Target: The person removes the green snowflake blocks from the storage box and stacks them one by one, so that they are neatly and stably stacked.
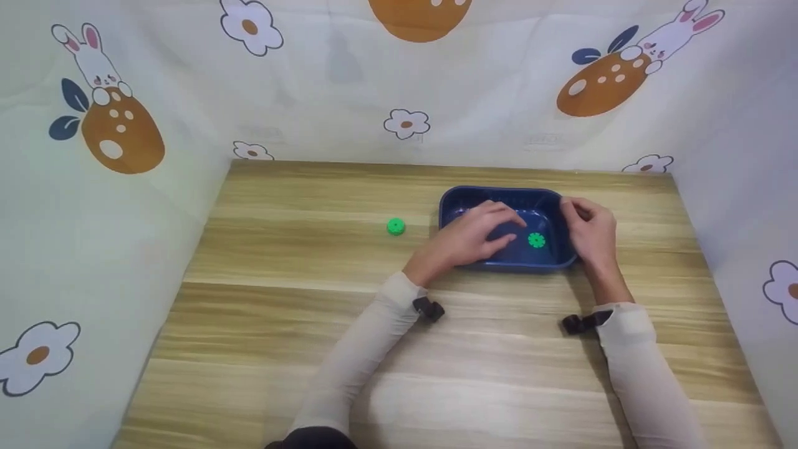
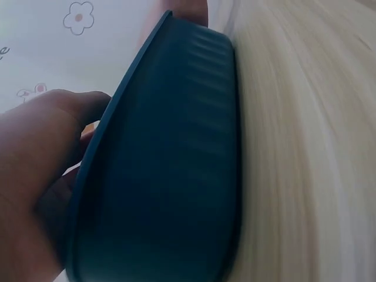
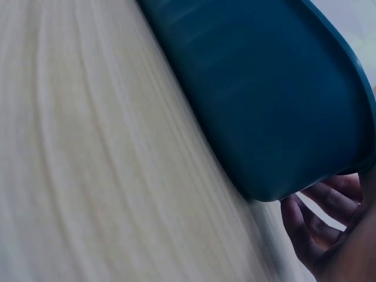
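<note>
A blue plastic basin sits on the wooden table, with a green notched plastic disc lying inside it. My left hand reaches over its front-left rim, thumb and fingers spread apart above the inside, left of the disc. Nothing shows between those fingers. My right hand holds the basin's right end, fingertips at the rim; in the right wrist view its bent fingers meet the basin's outer corner. Left of the basin, another green round piece lies on the table. Both wrist views show mostly the basin's outer wall.
The wood-grain table is bordered by a patterned cloth at the back and sides. Dark wrist cameras are strapped over the light sleeves. The basin's raised rim surrounds the disc.
</note>
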Motion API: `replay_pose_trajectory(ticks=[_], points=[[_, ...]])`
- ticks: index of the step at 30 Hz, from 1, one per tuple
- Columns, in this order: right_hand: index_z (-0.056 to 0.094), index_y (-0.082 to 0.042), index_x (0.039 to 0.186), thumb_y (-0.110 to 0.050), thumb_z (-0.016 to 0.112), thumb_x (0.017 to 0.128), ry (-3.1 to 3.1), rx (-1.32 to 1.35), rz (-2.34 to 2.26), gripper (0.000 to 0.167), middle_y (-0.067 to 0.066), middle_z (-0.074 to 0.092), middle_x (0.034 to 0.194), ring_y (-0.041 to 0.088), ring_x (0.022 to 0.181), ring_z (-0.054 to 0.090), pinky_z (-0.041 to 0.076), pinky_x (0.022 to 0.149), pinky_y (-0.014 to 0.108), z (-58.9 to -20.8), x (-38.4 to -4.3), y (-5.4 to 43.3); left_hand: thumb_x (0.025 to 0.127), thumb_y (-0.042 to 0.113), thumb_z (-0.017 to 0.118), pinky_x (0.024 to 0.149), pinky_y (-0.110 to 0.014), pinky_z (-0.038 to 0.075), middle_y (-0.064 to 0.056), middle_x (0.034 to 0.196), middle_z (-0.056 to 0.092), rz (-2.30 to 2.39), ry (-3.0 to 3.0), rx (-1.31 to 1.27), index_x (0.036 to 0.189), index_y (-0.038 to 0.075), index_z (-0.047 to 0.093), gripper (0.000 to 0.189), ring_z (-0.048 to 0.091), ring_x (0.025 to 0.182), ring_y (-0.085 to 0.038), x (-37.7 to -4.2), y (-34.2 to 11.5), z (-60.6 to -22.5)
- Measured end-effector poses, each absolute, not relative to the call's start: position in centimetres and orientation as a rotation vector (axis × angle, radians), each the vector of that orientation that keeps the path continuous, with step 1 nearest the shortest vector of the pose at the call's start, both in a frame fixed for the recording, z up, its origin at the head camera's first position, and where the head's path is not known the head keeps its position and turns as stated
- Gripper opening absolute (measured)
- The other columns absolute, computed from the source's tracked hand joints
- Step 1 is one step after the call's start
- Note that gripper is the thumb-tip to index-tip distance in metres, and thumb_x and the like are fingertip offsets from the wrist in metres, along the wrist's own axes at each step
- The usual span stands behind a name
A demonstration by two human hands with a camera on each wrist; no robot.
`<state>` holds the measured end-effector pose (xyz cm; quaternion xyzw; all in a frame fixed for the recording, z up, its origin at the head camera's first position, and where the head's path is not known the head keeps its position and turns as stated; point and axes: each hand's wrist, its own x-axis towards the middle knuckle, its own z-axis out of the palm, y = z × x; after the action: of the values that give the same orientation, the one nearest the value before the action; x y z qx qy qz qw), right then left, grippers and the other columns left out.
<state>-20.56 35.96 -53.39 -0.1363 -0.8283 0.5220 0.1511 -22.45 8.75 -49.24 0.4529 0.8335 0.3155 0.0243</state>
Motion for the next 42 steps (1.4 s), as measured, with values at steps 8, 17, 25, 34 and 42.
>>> replay_pose_trajectory(ticks=[8,17,25,34,42], points=[[0.083,-0.003,0.117,-0.037,0.074,0.103,-2.367,-0.380,1.516,0.037,-0.020,0.076,0.090,-0.005,0.086,0.071,0.054,0.080,0.011,-53.3,-20.7,35.8,0.107,0.023,0.068,0.118,-0.028,0.048,0.000,0.141,0.069,0.883,2.584,1.408,0.138,0.017,0.071,0.031,0.060,0.135,-0.017,-22.8,11.8,-49.2],[0.084,-0.006,0.116,-0.041,0.074,0.102,-2.371,-0.352,1.480,0.040,-0.018,0.079,0.093,-0.007,0.089,0.071,0.053,0.083,0.011,-52.9,-20.5,35.8,0.108,0.029,0.068,0.112,-0.027,0.050,0.002,0.133,0.071,0.845,2.565,1.385,0.133,0.017,0.074,0.028,0.063,0.125,-0.015,-22.7,13.6,-50.2],[0.084,-0.007,0.118,-0.043,0.074,0.102,-2.384,-0.369,1.474,0.040,-0.010,0.082,0.100,-0.007,0.092,0.071,0.054,0.084,0.011,-53.1,-20.5,36.0,0.104,0.037,0.074,0.108,-0.024,0.051,0.002,0.131,0.073,0.858,2.540,1.328,0.132,0.016,0.074,0.035,0.063,0.120,-0.011,-22.8,14.5,-50.5],[0.084,-0.006,0.117,-0.042,0.074,0.102,-2.387,-0.367,1.480,0.039,-0.016,0.080,0.097,-0.007,0.091,0.071,0.053,0.085,0.011,-53.1,-20.5,36.0,0.103,0.028,0.077,0.106,-0.020,0.052,0.001,0.132,0.072,0.813,2.547,1.283,0.132,0.015,0.075,0.032,0.066,0.120,-0.012,-23.2,15.4,-51.1],[0.083,-0.007,0.119,-0.042,0.074,0.102,-2.391,-0.388,1.498,0.040,-0.014,0.080,0.098,-0.007,0.091,0.070,0.053,0.085,0.011,-53.2,-20.5,36.1,0.102,0.037,0.077,0.119,-0.025,0.046,0.002,0.144,0.061,0.572,2.590,1.277,0.146,0.022,0.070,0.048,0.060,0.135,-0.017,-23.1,15.4,-51.5]])
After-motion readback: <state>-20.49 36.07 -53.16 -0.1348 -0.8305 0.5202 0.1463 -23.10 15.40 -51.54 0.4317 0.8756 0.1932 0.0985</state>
